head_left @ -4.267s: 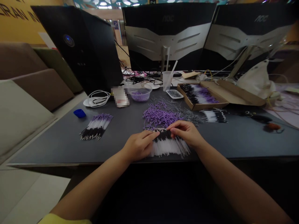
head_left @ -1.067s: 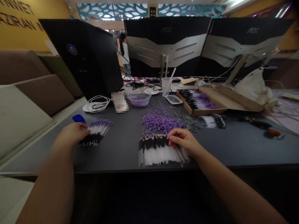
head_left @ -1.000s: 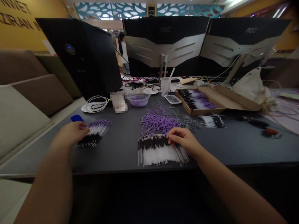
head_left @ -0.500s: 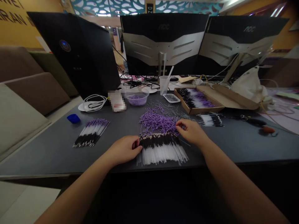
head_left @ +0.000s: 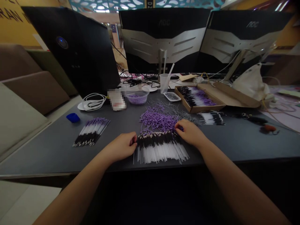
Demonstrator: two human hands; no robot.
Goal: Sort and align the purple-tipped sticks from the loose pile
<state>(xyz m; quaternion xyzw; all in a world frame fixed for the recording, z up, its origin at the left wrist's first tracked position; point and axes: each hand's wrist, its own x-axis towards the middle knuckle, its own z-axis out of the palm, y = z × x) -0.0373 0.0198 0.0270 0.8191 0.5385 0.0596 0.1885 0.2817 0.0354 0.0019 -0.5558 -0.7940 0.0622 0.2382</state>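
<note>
A wide row of clear sticks with black, light-tipped ends [head_left: 161, 148] lies near the table's front edge. At its left end is my left hand [head_left: 125, 144], fingers curled by a clear stick; what they grip is too small to tell. My right hand [head_left: 187, 131] is closed at the right edge of a loose pile of purple pieces [head_left: 158, 118], just above the row; its fingertips hide what they hold. A fanned bundle of sticks with purple and black ends [head_left: 91, 131] lies on the left.
A cardboard box of finished-looking sticks [head_left: 197, 98] stands open at the right rear. Nearby are a small white tray [head_left: 172, 97], a clear cup [head_left: 164, 83], a bowl of purple pieces [head_left: 137, 97] and more white sticks [head_left: 212, 118]. A blue cup [head_left: 73, 117] lies left.
My left hand has moved slightly left, away from the row, where a clear stick now shows beside it. My right hand has shifted slightly left at the purple pile. The view has tilted a little.
</note>
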